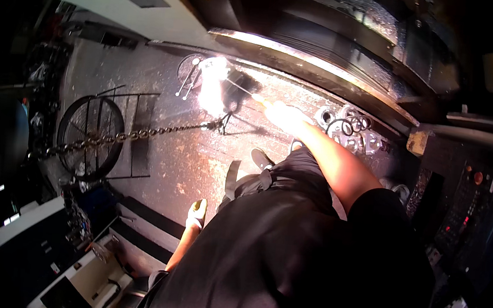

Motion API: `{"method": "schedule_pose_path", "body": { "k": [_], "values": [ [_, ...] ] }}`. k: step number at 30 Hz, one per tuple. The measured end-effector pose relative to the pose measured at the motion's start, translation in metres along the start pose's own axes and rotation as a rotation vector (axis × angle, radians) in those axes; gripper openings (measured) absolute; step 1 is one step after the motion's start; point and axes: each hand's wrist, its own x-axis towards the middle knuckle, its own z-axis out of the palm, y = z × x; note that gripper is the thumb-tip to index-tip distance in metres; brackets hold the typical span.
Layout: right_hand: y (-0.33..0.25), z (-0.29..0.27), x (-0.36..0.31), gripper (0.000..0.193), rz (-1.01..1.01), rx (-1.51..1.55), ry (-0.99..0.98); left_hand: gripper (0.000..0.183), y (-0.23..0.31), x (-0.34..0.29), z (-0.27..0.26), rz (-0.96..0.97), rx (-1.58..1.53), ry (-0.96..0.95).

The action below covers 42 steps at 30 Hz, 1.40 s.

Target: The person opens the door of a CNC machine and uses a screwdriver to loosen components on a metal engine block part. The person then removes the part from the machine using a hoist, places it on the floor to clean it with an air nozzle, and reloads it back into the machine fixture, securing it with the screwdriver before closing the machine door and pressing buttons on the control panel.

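My right hand (285,116) reaches forward over a wet, dark metal surface (187,160) and is washed out by bright light. It grips the handle of a brush-like tool (245,89), whose dark head points at a glaring bright spot (214,89). My left hand (196,211), in a pale yellowish glove, hangs low beside my dark clothing, away from the tool; its fingers are too small to make out. A hooked chain (143,133) runs from the left across the surface to just below the brush.
Several shiny metal rings (348,126) lie just right of my right hand. A round wire frame (89,137) stands at the left. A large dark machine body (350,40) looms above, with a control panel with buttons (471,203) on the right. White equipment (71,279) sits at lower left.
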Motion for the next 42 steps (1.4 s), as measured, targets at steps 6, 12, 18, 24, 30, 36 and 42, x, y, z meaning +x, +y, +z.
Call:
{"method": "schedule_pose_path", "body": {
  "k": [6, 12, 18, 24, 30, 36, 42],
  "values": [
    [0.033, -0.032, -0.074, 0.045, -0.001, 0.078, 0.177, 0.042, 0.175, 0.114, 0.110, 0.123, 0.341, -0.341],
    [0.035, -0.092, -0.175, 0.043, -0.029, 0.086, -0.029, 0.044, 0.346, 0.128, 0.283, 0.210, 0.252, -0.542],
    [0.035, -0.096, -0.269, 0.039, 0.088, 0.101, 0.034, 0.046, 0.411, 0.082, 0.346, 0.186, 0.203, -0.659],
    [0.057, -0.114, -0.305, 0.038, 0.069, 0.280, 0.130, 0.049, 0.430, 0.074, 0.371, 0.116, 0.129, -0.659],
    [0.108, -0.175, -0.323, 0.038, 0.146, 0.738, 0.758, 0.051, 0.444, 0.091, 0.348, 0.015, -0.022, -0.615],
    [0.201, -0.216, -0.287, 0.036, -0.736, 1.396, 0.903, 0.054, 0.403, 0.116, 0.246, -0.102, -0.250, -0.454],
    [0.286, -0.256, -0.236, 0.023, -0.801, 1.809, 1.466, 0.056, 0.378, 0.115, 0.213, -0.156, -0.396, -0.302]
  ]
}}
